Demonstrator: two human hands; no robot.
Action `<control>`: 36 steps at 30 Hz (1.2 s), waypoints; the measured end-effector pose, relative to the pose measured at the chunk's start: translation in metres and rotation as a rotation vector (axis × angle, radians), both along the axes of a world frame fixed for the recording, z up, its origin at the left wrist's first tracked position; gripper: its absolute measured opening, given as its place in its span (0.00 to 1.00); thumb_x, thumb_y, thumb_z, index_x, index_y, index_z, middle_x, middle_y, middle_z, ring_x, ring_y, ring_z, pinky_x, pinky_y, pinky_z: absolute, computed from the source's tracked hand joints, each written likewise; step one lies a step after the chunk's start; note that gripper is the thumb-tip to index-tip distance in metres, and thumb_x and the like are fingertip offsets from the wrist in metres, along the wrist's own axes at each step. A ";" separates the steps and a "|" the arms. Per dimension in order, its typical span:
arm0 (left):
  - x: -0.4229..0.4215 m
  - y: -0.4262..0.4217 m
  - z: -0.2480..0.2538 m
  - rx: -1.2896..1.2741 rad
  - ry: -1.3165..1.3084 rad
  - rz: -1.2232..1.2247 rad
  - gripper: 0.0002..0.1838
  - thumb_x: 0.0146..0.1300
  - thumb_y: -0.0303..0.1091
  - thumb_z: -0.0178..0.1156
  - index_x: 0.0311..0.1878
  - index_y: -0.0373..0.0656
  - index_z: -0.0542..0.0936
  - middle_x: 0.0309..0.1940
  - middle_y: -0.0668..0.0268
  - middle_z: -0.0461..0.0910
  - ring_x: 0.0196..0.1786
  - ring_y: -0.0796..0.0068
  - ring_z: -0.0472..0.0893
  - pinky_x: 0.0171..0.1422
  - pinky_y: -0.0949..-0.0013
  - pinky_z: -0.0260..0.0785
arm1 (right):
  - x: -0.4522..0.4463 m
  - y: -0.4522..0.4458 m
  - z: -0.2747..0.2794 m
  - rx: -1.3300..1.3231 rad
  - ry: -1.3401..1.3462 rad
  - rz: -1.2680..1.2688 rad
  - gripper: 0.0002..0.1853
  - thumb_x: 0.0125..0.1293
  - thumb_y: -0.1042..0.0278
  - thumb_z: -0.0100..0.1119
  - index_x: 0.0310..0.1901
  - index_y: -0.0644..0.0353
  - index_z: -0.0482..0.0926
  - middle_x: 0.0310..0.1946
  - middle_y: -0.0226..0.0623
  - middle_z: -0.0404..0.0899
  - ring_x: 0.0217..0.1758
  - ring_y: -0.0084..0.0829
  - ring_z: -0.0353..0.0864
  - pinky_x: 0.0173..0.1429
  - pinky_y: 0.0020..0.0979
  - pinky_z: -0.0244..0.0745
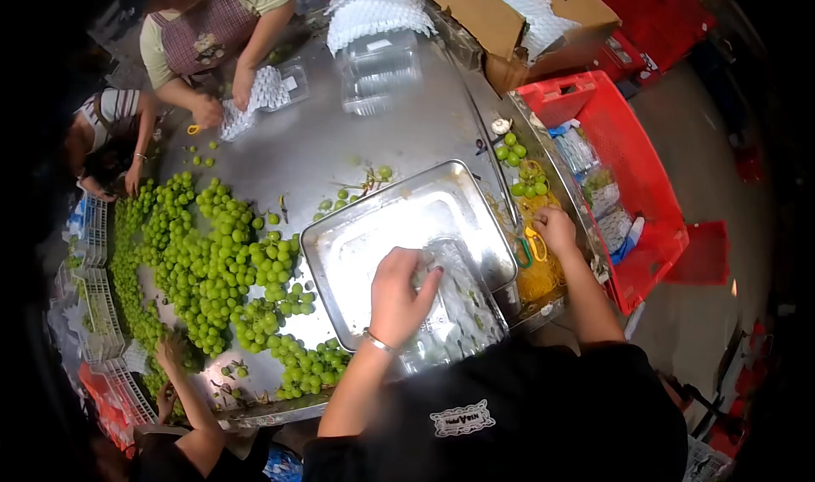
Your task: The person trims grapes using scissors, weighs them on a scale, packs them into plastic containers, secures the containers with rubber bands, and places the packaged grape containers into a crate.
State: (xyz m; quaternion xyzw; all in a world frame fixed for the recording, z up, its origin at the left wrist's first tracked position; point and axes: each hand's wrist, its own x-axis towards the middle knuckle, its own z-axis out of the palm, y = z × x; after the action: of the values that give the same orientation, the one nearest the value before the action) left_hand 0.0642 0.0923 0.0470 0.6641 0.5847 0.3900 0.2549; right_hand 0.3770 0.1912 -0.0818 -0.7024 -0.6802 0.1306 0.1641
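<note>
A clear plastic box [463,312] with white foam netting inside stands at the near right part of a shiny metal tray [348,249]. My left hand [401,291] grips the box's left side, thumb over its top. To the right, my right hand [556,230] is closed in a pinch above a heap of yellow rubber bands [539,285]; whatever is between its fingertips is too small to make out. Just left of those fingers lie yellow-handled scissors [536,244] and a green handle [524,253]. Loose green grapes [528,181] sit beyond the bands.
Piled grape bunches [216,261] cover the table's left side. Clear boxes [379,75] and foam nets [378,11] stand at the back. A red crate [649,219] with packed boxes is at right. Co-workers' hands [242,87] work at the far left; another hand [170,350] reaches in at near left.
</note>
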 end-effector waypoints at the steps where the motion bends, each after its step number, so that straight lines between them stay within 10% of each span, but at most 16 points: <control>1: 0.000 0.000 0.001 0.011 0.005 0.003 0.09 0.46 0.27 0.61 0.28 0.36 0.70 0.22 0.59 0.67 0.26 0.62 0.68 0.31 0.67 0.61 | 0.001 0.000 0.001 -0.014 -0.019 0.024 0.05 0.46 0.72 0.58 0.26 0.61 0.77 0.26 0.41 0.73 0.30 0.42 0.74 0.34 0.36 0.69; 10: 0.000 -0.001 -0.008 0.054 -0.051 0.031 0.11 0.47 0.31 0.62 0.31 0.37 0.73 0.24 0.59 0.68 0.27 0.61 0.69 0.32 0.65 0.62 | 0.009 0.003 0.041 0.008 0.199 0.007 0.03 0.48 0.76 0.54 0.23 0.65 0.71 0.16 0.37 0.70 0.22 0.26 0.72 0.29 0.27 0.66; 13: 0.013 -0.010 0.018 0.146 -0.122 0.044 0.30 0.42 0.35 0.67 0.49 0.38 0.67 0.49 0.52 0.61 0.50 0.58 0.66 0.52 0.65 0.64 | -0.063 -0.025 0.110 0.112 0.515 0.185 0.02 0.47 0.78 0.54 0.25 0.63 0.71 0.22 0.34 0.71 0.26 0.23 0.72 0.33 0.24 0.67; 16: 0.023 -0.025 0.037 0.141 -0.251 -0.077 0.24 0.47 0.34 0.65 0.47 0.39 0.67 0.47 0.54 0.65 0.50 0.62 0.68 0.52 0.65 0.63 | -0.135 -0.071 0.175 0.057 0.740 0.610 0.03 0.46 0.81 0.50 0.24 0.63 0.70 0.31 0.38 0.70 0.38 0.30 0.70 0.44 0.28 0.65; 19: 0.008 -0.030 0.025 -0.032 -0.774 -0.288 0.09 0.57 0.27 0.53 0.39 0.36 0.67 0.40 0.60 0.70 0.47 0.69 0.71 0.54 0.68 0.63 | -0.140 -0.070 0.165 -0.462 1.877 0.692 0.04 0.51 0.76 0.49 0.23 0.67 0.68 0.34 0.40 0.65 0.38 0.32 0.66 0.46 0.29 0.62; 21: 0.005 -0.033 0.025 -0.129 -1.494 -0.227 0.08 0.61 0.31 0.49 0.42 0.41 0.67 0.43 0.60 0.69 0.48 0.70 0.70 0.56 0.66 0.61 | -0.145 -0.065 0.165 -0.500 2.054 0.661 0.06 0.54 0.73 0.50 0.24 0.66 0.68 0.34 0.41 0.65 0.39 0.33 0.66 0.46 0.31 0.63; 25: -0.002 -0.038 0.037 -0.480 -1.236 -0.187 0.09 0.63 0.33 0.48 0.42 0.38 0.69 0.46 0.60 0.70 0.49 0.71 0.71 0.56 0.64 0.63 | -0.163 -0.062 0.193 -0.064 0.689 0.858 0.03 0.55 0.76 0.47 0.26 0.63 0.70 0.34 0.40 0.67 0.38 0.34 0.67 0.45 0.30 0.63; 26: -0.002 -0.038 0.037 -0.498 -1.034 -0.161 0.08 0.62 0.32 0.48 0.40 0.38 0.70 0.44 0.61 0.71 0.49 0.71 0.71 0.56 0.64 0.63 | -0.164 -0.063 0.189 -0.068 0.687 0.848 0.03 0.55 0.76 0.47 0.26 0.63 0.70 0.34 0.40 0.67 0.38 0.34 0.67 0.45 0.30 0.63; 27: -0.001 -0.037 0.036 -0.504 -0.830 -0.138 0.07 0.61 0.31 0.49 0.37 0.38 0.70 0.43 0.61 0.72 0.49 0.71 0.71 0.56 0.64 0.63 | -0.165 -0.062 0.181 -0.294 1.049 0.766 0.05 0.55 0.74 0.46 0.25 0.64 0.70 0.32 0.38 0.68 0.36 0.34 0.67 0.45 0.29 0.63; 29: 0.006 -0.033 0.021 -0.098 -1.307 0.003 0.08 0.62 0.32 0.48 0.31 0.38 0.70 0.32 0.61 0.71 0.36 0.70 0.72 0.54 0.66 0.61 | -0.165 -0.056 0.167 -0.517 1.401 0.645 0.06 0.56 0.73 0.46 0.24 0.64 0.69 0.29 0.36 0.68 0.35 0.34 0.68 0.44 0.27 0.63; 31: -0.006 -0.023 0.031 -0.060 -1.817 -0.185 0.12 0.64 0.37 0.46 0.27 0.40 0.67 0.26 0.63 0.68 0.29 0.70 0.67 0.50 0.66 0.59 | -0.164 -0.045 0.156 -0.944 2.365 0.615 0.11 0.58 0.68 0.42 0.21 0.64 0.68 0.22 0.34 0.67 0.31 0.32 0.66 0.40 0.28 0.63; 35: -0.087 -0.009 -0.025 0.036 0.136 -0.126 0.12 0.60 0.33 0.46 0.23 0.38 0.68 0.22 0.57 0.68 0.30 0.60 0.69 0.40 0.65 0.62 | -0.122 0.004 0.119 0.174 0.286 1.108 0.10 0.54 0.69 0.45 0.17 0.59 0.68 0.19 0.37 0.68 0.25 0.32 0.67 0.39 0.34 0.61; 36: -0.091 -0.026 -0.039 -0.084 0.065 -0.077 0.11 0.58 0.31 0.46 0.22 0.37 0.68 0.22 0.55 0.68 0.29 0.57 0.69 0.37 0.64 0.63 | -0.105 -0.005 0.106 0.045 0.158 1.151 0.09 0.54 0.69 0.46 0.19 0.58 0.71 0.21 0.35 0.71 0.27 0.31 0.69 0.40 0.35 0.62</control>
State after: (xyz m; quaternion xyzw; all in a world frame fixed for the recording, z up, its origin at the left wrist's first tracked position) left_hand -0.0271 0.0662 0.0079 0.6870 0.5828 0.3331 0.2783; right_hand 0.2725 0.1863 0.0241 -0.2041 -0.9408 0.2362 0.1320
